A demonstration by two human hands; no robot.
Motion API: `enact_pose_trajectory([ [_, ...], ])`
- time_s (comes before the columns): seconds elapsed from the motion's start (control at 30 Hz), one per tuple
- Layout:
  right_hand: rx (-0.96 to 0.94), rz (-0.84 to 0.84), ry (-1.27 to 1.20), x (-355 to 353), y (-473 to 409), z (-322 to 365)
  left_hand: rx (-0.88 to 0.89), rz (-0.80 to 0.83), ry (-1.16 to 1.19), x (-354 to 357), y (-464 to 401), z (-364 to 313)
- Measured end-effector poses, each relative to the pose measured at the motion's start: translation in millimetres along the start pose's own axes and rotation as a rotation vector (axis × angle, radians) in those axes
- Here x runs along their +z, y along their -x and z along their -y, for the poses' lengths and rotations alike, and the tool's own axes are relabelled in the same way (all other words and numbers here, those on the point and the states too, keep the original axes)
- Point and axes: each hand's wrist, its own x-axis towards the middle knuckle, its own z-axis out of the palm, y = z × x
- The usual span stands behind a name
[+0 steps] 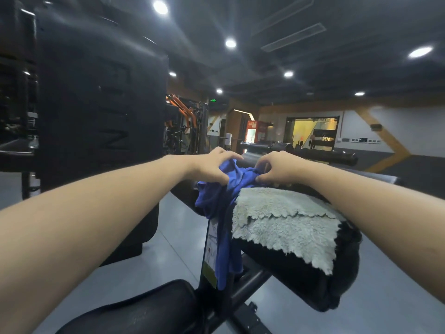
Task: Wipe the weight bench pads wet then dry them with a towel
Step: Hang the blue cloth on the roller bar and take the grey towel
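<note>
Forearms: both bare arms reach forward from the bottom corners, closest to the lens, meeting over the bench.
Large black machine (101, 92): a dark upright bulk at left, well apart from the work.
Bench pad (313, 280): black padded seat running away under the hands, its near end rounded; a second black pad (134, 309) sits lower, at the bottom edge.
Grey towel (284, 222): fluffy, folded double, draped over the bench pad just below the right wrist, one edge hanging toward the near end.
Blue cloth (221, 213): bunched at the top between the hands, its tail hanging down the left side of the pad past the frame post.
Left hand (212, 166): fingers curled over the top of the blue cloth, gripping a gathered fold.
Right hand (279, 167): fingertips pinching the other end of the same bunch, touching the far edge of the grey towel.
Step, as I judge it: gathering the blue cloth for the wet wipe; the pad shows no clear wet sheen.
Risk: the dangling tail could snag on the frame when pulled.
Risk: the blue cloth touches the grey towel; if it is wet, it could dampen the towel before drying.
Risk: a sweep across the pad could drag the loose towel off onto the floor.
</note>
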Motion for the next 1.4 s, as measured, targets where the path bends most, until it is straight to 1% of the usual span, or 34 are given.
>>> enact_pose_trajectory([
  [0.07,0.009,0.003,-0.021,-2,4,-3,0.017,-0.085,-0.036,-1,1,-5],
  [0.17,0.011,-0.001,-0.033,-9,14,-5,0.065,-0.283,-0.09,3,3,-8],
  [0.23,-0.013,-0.003,-0.038,-13,23,-4,0.094,-0.344,-0.036,11,2,-9],
  [0.3,-0.038,0.003,-0.039,-17,33,-4,0.11,-0.366,0.01,20,1,-11],
  [0.33,-0.047,0.008,-0.048,-18,38,-4,0.108,-0.354,0.025,23,-1,-12],
  [0.4,-0.057,0.02,-0.067,-19,49,-4,0.088,-0.269,0.059,25,-4,-15],
  [0.47,-0.068,0.031,-0.083,-19,61,-4,0.066,-0.198,0.035,24,-7,-19],
  [0.5,-0.075,0.037,-0.092,-19,67,-4,0.061,-0.202,-0.031,23,-10,-20],
  [0.57,-0.082,0.047,-0.121,-19,78,-3,0.041,-0.246,-0.244,20,-10,-22],
  [0.6,-0.084,0.049,-0.137,-18,82,-2,0.035,-0.251,-0.305,20,-9,-22],
  [0.63,-0.084,0.051,-0.147,-17,86,-1,0.043,-0.242,-0.315,20,-7,-22],
  [0.73,-0.087,0.064,-0.15,-16,95,1,0.105,-0.213,-0.187,22,6,-21],
  [0.83,-0.1,0.041,-0.094,-16,101,2,0.114,-0.251,-0.076,23,18,-21],
  [1.0,-0.099,-0.068,-0.04,-11,106,4,0.112,-0.297,-0.083,24,30,-25],
  [1.27,-0.113,-0.182,0.067,-7,110,18,0.198,-0.219,-0.036,33,46,-31],
  [1.4,-0.091,-0.267,0.072,-6,111,25,0.225,-0.226,0.016,34,55,-35],
])
